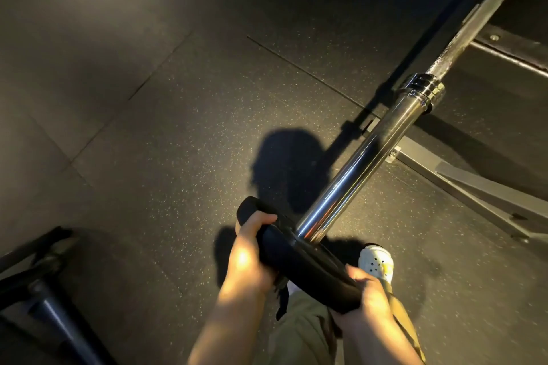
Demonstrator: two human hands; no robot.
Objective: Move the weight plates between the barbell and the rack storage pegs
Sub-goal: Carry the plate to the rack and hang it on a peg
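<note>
Plate (299, 258) seated at near tip of sleeve (358, 163), face square to bar axis. Left hand (249, 258) and right hand (367, 290) each clasp opposite rim edges, equally near; travel runs along sleeve.

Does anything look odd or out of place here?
Nothing stands out. Both hands, left and right, grip a black plate at the end of the barbell sleeve, which runs through the plate's hole.

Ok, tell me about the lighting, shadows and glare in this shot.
Head view: dim, warm light; bright streaks glare along the chrome barbell sleeve; a dark shadow falls on the speckled floor beside it; a sunlit patch on the left hand; the black weight plate shows little detail.
</note>
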